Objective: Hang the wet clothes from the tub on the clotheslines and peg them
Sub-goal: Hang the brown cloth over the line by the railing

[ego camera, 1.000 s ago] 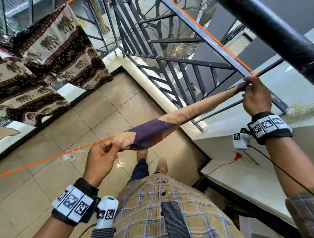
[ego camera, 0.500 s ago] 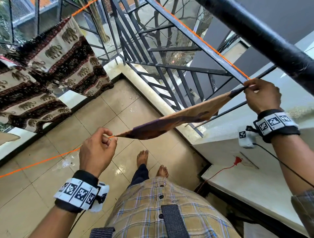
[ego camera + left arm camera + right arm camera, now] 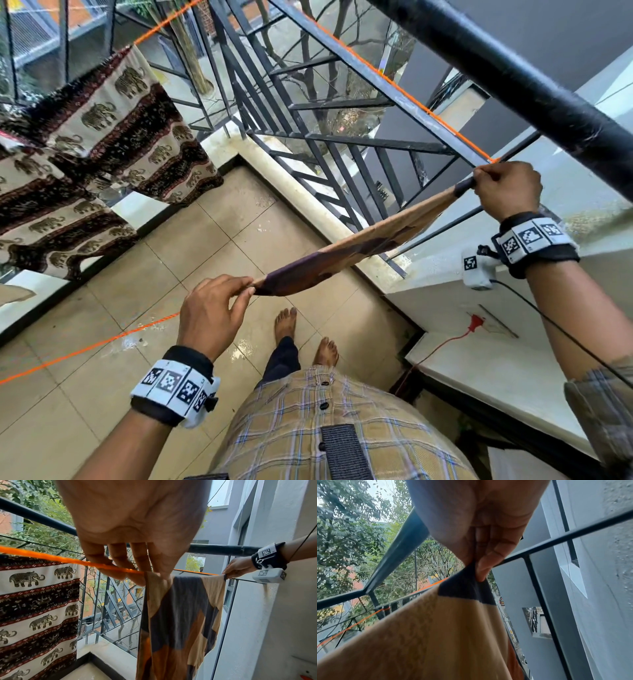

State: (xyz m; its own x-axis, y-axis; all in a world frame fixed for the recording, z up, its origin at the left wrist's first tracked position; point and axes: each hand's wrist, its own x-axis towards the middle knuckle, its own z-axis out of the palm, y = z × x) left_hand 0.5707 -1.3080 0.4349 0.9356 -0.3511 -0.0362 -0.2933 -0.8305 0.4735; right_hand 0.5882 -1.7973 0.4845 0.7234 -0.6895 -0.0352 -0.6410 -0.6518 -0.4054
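Hands at either end of a tan and dark purple-grey garment (image 3: 181, 609), draped over an orange clothesline (image 3: 68, 560) on a balcony. The left hand (image 3: 212, 315) has its fingers (image 3: 118, 561) extended downward, resting over the line and touching the near top corner of the cloth; whether the thumb closes a pinch there cannot be told. Away to its right, at the far end of the cloth, the right hand (image 3: 507, 190) pinches the other top corner, a dark band, between thumb and fingertips (image 3: 485, 566), just beside the black railing (image 3: 513, 78).

Between the two hands the garment's top edge runs along the line, and the rest hangs below them in soft folds. It looks like thin knit fabric: limp, light, likely somewhat heavier and clingy from being wet, and not fragile. It will probably sag or slide along the cord if released unpegged. The best holds are the top corners, right at the line, where pegs would go; no pegs are visible.

Beyond the left hand, further along the same line, hangs a brown and cream elephant-print cloth (image 3: 37, 601). Below are beige floor tiles (image 3: 239, 222) and the person's bare feet.
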